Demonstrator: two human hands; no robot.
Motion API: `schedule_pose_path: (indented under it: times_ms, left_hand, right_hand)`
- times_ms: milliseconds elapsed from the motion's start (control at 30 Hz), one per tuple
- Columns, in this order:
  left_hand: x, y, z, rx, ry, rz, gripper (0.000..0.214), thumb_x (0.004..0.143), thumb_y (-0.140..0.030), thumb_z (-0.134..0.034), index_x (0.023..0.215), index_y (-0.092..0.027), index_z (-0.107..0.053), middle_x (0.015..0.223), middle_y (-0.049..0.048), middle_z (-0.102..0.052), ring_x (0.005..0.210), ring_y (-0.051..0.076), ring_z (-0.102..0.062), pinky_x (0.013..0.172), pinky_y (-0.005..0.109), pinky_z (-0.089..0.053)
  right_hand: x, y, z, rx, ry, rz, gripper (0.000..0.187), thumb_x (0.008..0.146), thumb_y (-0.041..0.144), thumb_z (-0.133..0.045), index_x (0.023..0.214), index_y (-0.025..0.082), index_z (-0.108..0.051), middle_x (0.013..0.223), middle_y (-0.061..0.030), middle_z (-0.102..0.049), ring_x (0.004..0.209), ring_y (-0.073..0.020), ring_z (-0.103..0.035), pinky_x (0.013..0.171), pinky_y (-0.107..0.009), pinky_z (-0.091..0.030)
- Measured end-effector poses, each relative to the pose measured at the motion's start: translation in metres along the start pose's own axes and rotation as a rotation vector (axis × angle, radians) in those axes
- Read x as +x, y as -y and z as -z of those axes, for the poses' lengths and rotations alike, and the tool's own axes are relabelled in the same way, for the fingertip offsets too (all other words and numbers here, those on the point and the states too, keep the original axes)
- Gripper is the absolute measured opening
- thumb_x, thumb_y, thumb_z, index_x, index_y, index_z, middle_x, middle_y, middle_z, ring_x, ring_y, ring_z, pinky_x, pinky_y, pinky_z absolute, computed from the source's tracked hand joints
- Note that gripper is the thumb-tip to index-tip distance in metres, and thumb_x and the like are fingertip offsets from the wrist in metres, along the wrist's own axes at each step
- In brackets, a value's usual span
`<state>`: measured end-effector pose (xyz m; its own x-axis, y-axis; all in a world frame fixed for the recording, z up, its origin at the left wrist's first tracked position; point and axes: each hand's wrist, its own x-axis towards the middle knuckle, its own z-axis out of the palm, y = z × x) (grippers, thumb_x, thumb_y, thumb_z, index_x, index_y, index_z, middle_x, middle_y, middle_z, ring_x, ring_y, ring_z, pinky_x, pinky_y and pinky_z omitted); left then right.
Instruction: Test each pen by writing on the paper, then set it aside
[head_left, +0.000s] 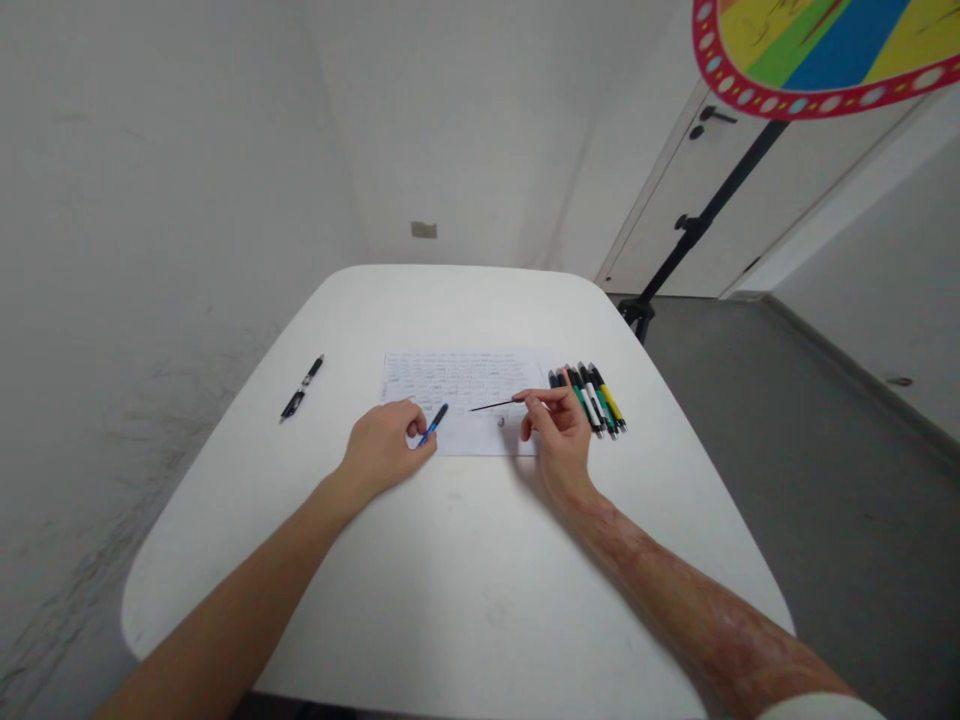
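My left hand [386,442] is closed on a blue pen barrel [433,424] with a dark upper end, held tilted over the lower part of a handwritten sheet of paper [465,370]. Between the thumb and fingers of my right hand [556,428] is a thin dark pen refill [491,406], its tip pointing left across the sheet. A small greyish piece [501,422], too small to name, lies on the paper between my hands. Several pens [592,400] in black, white, green and yellow lie side by side just right of my right hand, partly hidden by it.
A black and clear pen [301,390] lies apart on the left of the white table [465,580]. Walls stand to the left and beyond the table. At the right, a colourful wheel [825,50] is mounted on a black stand [694,235] before a door [720,200].
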<state>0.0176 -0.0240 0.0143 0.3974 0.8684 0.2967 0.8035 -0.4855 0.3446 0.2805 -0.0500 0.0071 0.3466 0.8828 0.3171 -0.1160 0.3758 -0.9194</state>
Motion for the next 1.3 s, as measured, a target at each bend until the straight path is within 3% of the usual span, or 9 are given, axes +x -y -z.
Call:
schedule_pose_path:
  times_ms: [167,267,400,1000,1133,1300]
  left_hand:
    - [-0.002,0.002,0.005,0.019,-0.048,-0.156,0.009,0.096,-0.029,-0.071,0.09,-0.022,-0.069,0.086,0.0027,-0.074,0.08,0.021,-0.068,0.074,0.035,-0.048]
    - [-0.001,0.001,0.005,0.024,-0.116,-0.288,0.014,0.104,-0.031,-0.066,0.096,-0.021,-0.07,0.089,0.0044,-0.075,0.083,0.022,-0.069,0.077,0.037,-0.05]
    - [0.0,-0.001,0.006,0.016,-0.174,-0.362,0.018,0.108,-0.032,-0.062,0.098,-0.02,-0.07,0.09,0.0051,-0.076,0.084,0.022,-0.069,0.078,0.039,-0.051]
    - [0.001,0.004,0.003,0.038,-0.219,-0.385,0.017,0.11,-0.032,-0.063,0.1,-0.019,-0.068,0.091,0.005,-0.076,0.084,0.022,-0.068,0.077,0.039,-0.048]
    - [0.001,0.003,0.003,0.037,-0.22,-0.382,0.018,0.111,-0.033,-0.061,0.1,-0.02,-0.068,0.09,0.0044,-0.075,0.082,0.021,-0.067,0.076,0.039,-0.047]
    - [0.002,-0.003,0.007,0.029,-0.219,-0.425,0.018,0.112,-0.032,-0.06,0.101,-0.02,-0.067,0.092,0.0047,-0.077,0.084,0.021,-0.069,0.077,0.038,-0.048]
  right_hand:
    - [0.0,0.0,0.001,0.001,-0.022,0.012,0.022,0.097,0.04,-0.079,0.094,0.024,-0.064,0.098,-0.002,-0.078,0.053,-0.0086,-0.053,0.051,-0.026,-0.045]
    - [0.0,0.0,0.002,-0.011,-0.042,0.024,0.022,0.099,0.04,-0.077,0.096,0.024,-0.062,0.101,-0.0017,-0.077,0.053,-0.0079,-0.054,0.052,-0.026,-0.045]
    - [0.001,-0.004,0.004,0.009,-0.074,0.025,0.023,0.1,0.041,-0.076,0.097,0.024,-0.06,0.102,-0.001,-0.076,0.052,-0.0073,-0.053,0.052,-0.026,-0.044]
    - [-0.001,0.002,0.001,0.011,-0.079,0.021,0.024,0.099,0.041,-0.077,0.096,0.024,-0.06,0.101,-0.0009,-0.075,0.052,-0.0072,-0.051,0.05,-0.027,-0.042]
    - [-0.004,0.008,-0.002,-0.047,-0.023,0.057,0.023,0.1,0.043,-0.077,0.096,0.025,-0.063,0.099,-0.0018,-0.076,0.054,-0.0091,-0.053,0.052,-0.028,-0.045]
    - [-0.006,0.003,-0.002,-0.065,0.128,-0.008,0.024,0.098,0.046,-0.079,0.096,0.025,-0.069,0.095,-0.0027,-0.077,0.06,-0.0121,-0.056,0.056,-0.029,-0.048]
